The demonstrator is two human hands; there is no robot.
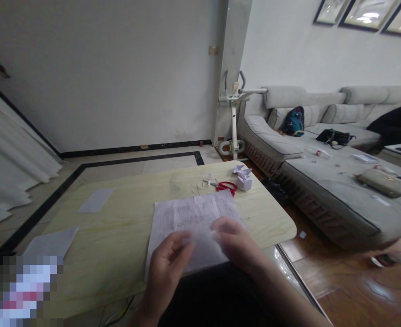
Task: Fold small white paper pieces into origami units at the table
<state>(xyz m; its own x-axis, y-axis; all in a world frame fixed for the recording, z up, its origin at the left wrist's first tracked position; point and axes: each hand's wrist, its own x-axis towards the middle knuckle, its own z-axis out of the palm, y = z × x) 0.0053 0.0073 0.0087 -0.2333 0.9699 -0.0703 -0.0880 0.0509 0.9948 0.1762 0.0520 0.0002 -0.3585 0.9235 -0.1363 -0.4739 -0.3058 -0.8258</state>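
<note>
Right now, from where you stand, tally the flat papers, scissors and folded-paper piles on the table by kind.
Flat papers: 3
Scissors: 1
Folded-paper pile: 1
Total: 5
Not tallied: the thin scraps by the scissors, too blurred to count, and anything hidden in the pixelated corner.

Two hands (pixel 171 261) (pixel 234 240), one pair of scissors (pixel 227 186), one backpack (pixel 295 121), one exercise machine (pixel 234 120)
</note>
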